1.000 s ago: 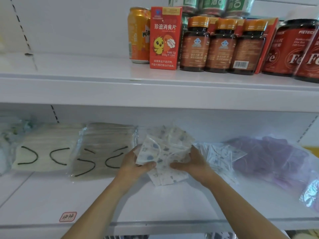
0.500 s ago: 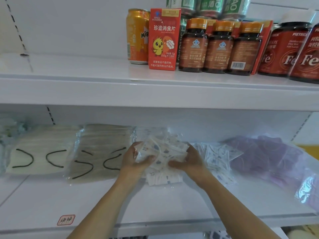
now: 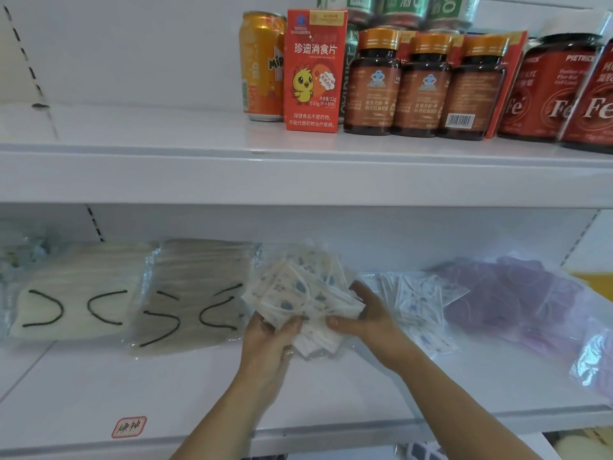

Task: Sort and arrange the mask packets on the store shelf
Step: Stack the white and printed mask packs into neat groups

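- Left hand (image 3: 265, 336) grips the lower left edge of a printed mask bundle (image 3: 298, 293), thumb curled over the top; right hand (image 3: 368, 313) grips its right edge, fingers wrapped behind
- The bundle is held between both hands, just above the lower shelf (image 3: 99, 386)
- Left of the left hand lie a grey mask packet (image 3: 195, 293) and, further out, a cream mask packet (image 3: 79, 290); right of the right hand lie a white printed packet (image 3: 418, 293) and a purple bag (image 3: 517, 293)

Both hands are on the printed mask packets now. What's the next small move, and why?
Probably square the printed mask packets into one stack, then lay them in the gap right of the grey packet. The left hand and right hand grip them fanned and crooked, while the neighbouring packets lie flat.
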Demonstrator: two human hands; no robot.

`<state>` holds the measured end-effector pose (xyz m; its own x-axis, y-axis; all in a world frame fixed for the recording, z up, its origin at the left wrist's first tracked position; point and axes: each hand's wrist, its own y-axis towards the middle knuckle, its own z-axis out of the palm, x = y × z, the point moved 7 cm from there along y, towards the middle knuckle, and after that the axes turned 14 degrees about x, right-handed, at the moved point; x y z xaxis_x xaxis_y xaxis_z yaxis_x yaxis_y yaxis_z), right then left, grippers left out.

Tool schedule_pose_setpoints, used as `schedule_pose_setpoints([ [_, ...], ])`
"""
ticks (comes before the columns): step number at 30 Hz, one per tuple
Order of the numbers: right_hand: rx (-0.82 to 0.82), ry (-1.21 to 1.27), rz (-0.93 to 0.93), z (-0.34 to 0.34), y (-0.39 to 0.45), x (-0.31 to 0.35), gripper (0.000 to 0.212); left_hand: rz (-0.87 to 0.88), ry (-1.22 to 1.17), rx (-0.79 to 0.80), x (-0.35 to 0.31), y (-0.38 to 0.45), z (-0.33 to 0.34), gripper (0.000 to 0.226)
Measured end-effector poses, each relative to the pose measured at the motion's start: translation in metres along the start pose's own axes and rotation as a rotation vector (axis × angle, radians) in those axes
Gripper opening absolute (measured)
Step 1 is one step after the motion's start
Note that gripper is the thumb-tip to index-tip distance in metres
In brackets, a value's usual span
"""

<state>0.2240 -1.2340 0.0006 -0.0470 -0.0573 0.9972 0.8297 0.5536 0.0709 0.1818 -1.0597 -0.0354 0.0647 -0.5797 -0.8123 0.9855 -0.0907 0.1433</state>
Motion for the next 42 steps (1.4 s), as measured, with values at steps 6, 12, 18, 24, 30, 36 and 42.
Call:
schedule_pose_setpoints([
  [6,-0.07,-0.081,0.014,0.002,-0.006,0.014,0.036,-0.052,0.051,-0.014,0.006,-0.008,-0.001,0.069],
  [12,0.027,-0.713,0.184,-0.014,-0.006,0.038,0.049,-0.107,0.619,0.083,-0.024,0.001,-0.038,0.093],
  [18,0.08,-0.704,0.145,-0.015,0.003,0.034,0.078,-0.094,0.647,0.026,-0.014,0.004,-0.045,0.116],
  [24,-0.043,-0.231,0.071,-0.019,-0.022,-0.019,0.096,-0.098,0.537,0.067,-0.011,-0.003,-0.042,0.097],
  [30,-0.165,-0.329,0.001,-0.022,-0.009,-0.004,0.068,-0.027,0.519,0.009,-0.019,0.003,-0.021,0.069],
  [36,-0.213,-0.491,-0.001,-0.028,-0.013,-0.006,0.06,0.089,0.731,0.061,-0.037,-0.002,-0.019,0.053],
  [42,-0.145,-0.474,0.082,-0.026,-0.02,-0.032,0.069,0.03,0.834,0.143,-0.035,-0.009,-0.032,0.081],
])
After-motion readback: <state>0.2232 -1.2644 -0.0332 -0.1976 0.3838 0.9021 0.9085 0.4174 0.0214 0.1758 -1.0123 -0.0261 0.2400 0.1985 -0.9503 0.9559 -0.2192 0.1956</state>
